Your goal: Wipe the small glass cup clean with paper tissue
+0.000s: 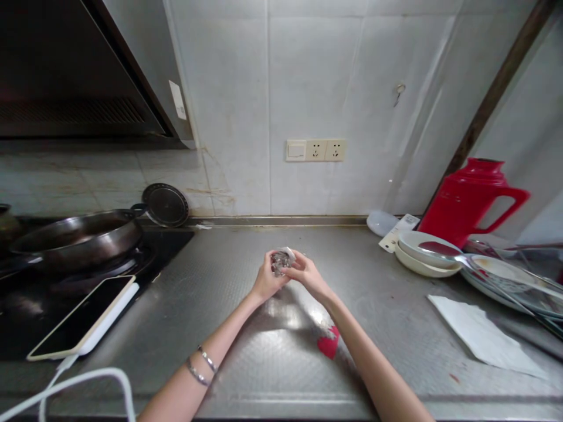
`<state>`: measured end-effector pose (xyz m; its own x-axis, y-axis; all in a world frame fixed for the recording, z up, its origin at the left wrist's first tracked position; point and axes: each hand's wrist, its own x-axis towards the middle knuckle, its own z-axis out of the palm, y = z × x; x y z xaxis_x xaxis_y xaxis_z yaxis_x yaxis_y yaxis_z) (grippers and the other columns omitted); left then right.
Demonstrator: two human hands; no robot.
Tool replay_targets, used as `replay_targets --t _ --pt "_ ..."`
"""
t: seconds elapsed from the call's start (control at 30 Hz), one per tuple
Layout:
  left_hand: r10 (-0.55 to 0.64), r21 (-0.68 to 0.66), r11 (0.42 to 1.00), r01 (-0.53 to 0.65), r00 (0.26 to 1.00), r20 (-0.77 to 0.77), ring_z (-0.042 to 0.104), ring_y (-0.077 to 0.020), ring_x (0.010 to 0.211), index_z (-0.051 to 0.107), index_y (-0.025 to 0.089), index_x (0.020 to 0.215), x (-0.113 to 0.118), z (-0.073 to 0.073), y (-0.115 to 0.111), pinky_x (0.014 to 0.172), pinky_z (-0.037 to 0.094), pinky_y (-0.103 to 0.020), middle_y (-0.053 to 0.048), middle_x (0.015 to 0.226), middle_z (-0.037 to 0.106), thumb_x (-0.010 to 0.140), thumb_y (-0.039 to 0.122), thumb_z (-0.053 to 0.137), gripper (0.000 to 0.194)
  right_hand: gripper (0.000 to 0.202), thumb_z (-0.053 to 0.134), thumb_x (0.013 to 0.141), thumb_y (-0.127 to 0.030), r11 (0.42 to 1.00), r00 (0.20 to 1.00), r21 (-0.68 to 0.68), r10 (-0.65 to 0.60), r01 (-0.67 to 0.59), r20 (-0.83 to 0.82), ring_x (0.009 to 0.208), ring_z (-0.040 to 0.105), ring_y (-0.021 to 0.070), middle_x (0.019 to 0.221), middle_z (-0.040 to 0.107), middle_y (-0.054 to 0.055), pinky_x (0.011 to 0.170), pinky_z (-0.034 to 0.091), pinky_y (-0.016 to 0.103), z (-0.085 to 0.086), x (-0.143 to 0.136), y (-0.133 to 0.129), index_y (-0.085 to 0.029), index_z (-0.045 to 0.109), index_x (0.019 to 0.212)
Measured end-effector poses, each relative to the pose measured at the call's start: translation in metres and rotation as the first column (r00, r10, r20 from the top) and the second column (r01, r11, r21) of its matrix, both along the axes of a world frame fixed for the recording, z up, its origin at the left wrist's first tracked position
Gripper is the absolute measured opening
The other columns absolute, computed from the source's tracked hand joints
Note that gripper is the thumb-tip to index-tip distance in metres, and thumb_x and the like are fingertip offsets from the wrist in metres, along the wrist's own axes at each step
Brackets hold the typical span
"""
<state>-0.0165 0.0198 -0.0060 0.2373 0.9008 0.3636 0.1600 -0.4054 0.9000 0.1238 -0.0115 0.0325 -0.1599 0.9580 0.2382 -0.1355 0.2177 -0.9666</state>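
Note:
Above the middle of the steel counter, my left hand [267, 278] and my right hand [308, 274] meet around a small silvery-grey object [280, 264]. Its surface looks mottled and shiny, with brownish spots; the kind cannot be made out. A white part [288, 252] shows at its upper right, by the right fingers. The left fingers wrap its left and lower side. My right thumb reaches across its lower right edge. The palms and the object's underside are hidden.
A pan [83, 237] sits on the black stove at left, near a phone [85, 319] with a white cable. On the right are a red thermos jug [466, 202], stacked bowls [424, 258], plates and a paper napkin [481, 334]. A red heart-shaped patch [328, 344] shows beside my right forearm.

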Motion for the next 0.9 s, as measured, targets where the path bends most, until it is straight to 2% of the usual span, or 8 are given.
replay_targets --t 0.1,0.27,0.4,0.47,0.57,0.67,0.8,0.9 --pt "-0.025 -0.045 0.999 0.024 0.999 -0.026 0.065 -0.0189 0.078 0.032 0.018 0.124 -0.001 -0.001 0.002 0.067 0.055 -0.034 -0.01 0.107 0.063 0.066 0.03 0.073 0.072 0.049 0.073 0.063 -0.026 0.999 0.999 0.011 -0.041 0.041 0.028 0.103 0.062 0.022 0.11 0.067 0.004 0.091 0.048 0.034 0.0 0.0 0.001 -0.019 0.063 0.11" --pt "-0.183 0.014 0.983 0.184 0.981 -0.057 0.053 -0.0278 0.117 0.008 0.019 0.142 -0.005 0.001 0.005 0.101 0.04 -0.047 -0.016 0.128 0.051 0.061 0.032 0.08 0.11 0.046 0.075 0.062 -0.035 0.993 0.997 -0.092 -0.073 0.076 0.03 0.088 0.066 0.0221 0.095 0.07 0.005 0.073 0.055 0.033 0.004 0.003 0.001 -0.017 0.064 0.104" --pt "-0.185 0.041 0.981 0.191 0.975 -0.127 0.045 -0.0333 0.125 -0.001 0.026 0.146 -0.01 0.002 0.005 0.1 0.04 -0.049 -0.02 0.149 0.023 0.052 0.033 0.085 0.127 0.047 0.073 0.064 -0.042 0.978 0.992 -0.167 -0.116 0.122 0.045 0.082 0.065 0.0219 0.089 0.068 0.005 0.062 0.057 0.031 0.004 0.007 0.004 -0.015 0.064 0.1" --pt "-0.167 0.03 0.985 0.173 0.977 -0.133 0.045 -0.0336 0.124 0.0 0.027 0.146 -0.012 0.002 0.005 0.099 0.041 -0.05 -0.02 0.15 0.019 0.051 0.032 0.086 0.128 0.047 0.073 0.064 -0.045 0.974 0.989 -0.185 -0.118 0.132 0.086 0.081 0.065 0.0221 0.086 0.067 0.005 0.059 0.057 0.03 0.003 0.007 0.006 -0.015 0.065 0.099" --pt "-0.202 0.035 0.978 0.207 0.974 -0.106 0.047 -0.0307 0.123 0.004 0.025 0.145 -0.012 -0.002 0.002 0.103 0.037 -0.048 -0.017 0.142 0.035 0.053 0.027 0.085 0.122 0.048 0.071 0.065 -0.049 0.972 0.985 -0.194 -0.103 0.129 0.14 0.079 0.064 0.0211 0.08 0.065 0.004 0.055 0.057 0.028 0.002 0.004 0.004 -0.015 0.066 0.098" --pt "-0.152 0.072 0.985 0.157 0.985 -0.079 0.054 -0.0271 0.115 0.021 0.023 0.139 -0.012 -0.005 -0.003 0.099 0.041 -0.044 -0.013 0.128 0.051 0.057 0.026 0.082 0.102 0.049 0.07 0.065 -0.053 0.977 0.981 -0.175 -0.095 0.125 0.167 0.077 0.063 0.0197 0.078 0.064 0.003 0.051 0.054 0.025 0.001 0.0 0.003 -0.015 0.066 0.095" --pt "-0.048 0.092 0.994 0.053 0.998 -0.048 0.059 -0.0226 0.102 0.033 0.021 0.125 -0.011 -0.005 -0.008 0.091 0.045 -0.037 -0.008 0.112 0.059 0.059 0.03 0.08 0.081 0.052 0.055 0.072 -0.065 0.976 0.987 -0.182 -0.097 0.119 0.127 0.07 0.062 0.0173 0.077 0.063 0.003 0.05 0.053 0.025 -0.004 0.001 0.008 -0.015 0.064 0.085" --pt "-0.042 0.069 0.997 0.046 0.998 -0.045 0.06 -0.021 0.099 0.034 0.021 0.121 -0.009 -0.001 -0.011 0.089 0.045 -0.036 -0.006 0.109 0.06 0.058 0.029 0.08 0.078 0.052 0.053 0.072 -0.066 0.973 0.958 -0.108 -0.174 0.203 0.229 0.063 0.063 0.0171 0.069 0.063 0.003 0.052 0.052 0.027 -0.011 0.009 0.016 -0.015 0.064 0.074"
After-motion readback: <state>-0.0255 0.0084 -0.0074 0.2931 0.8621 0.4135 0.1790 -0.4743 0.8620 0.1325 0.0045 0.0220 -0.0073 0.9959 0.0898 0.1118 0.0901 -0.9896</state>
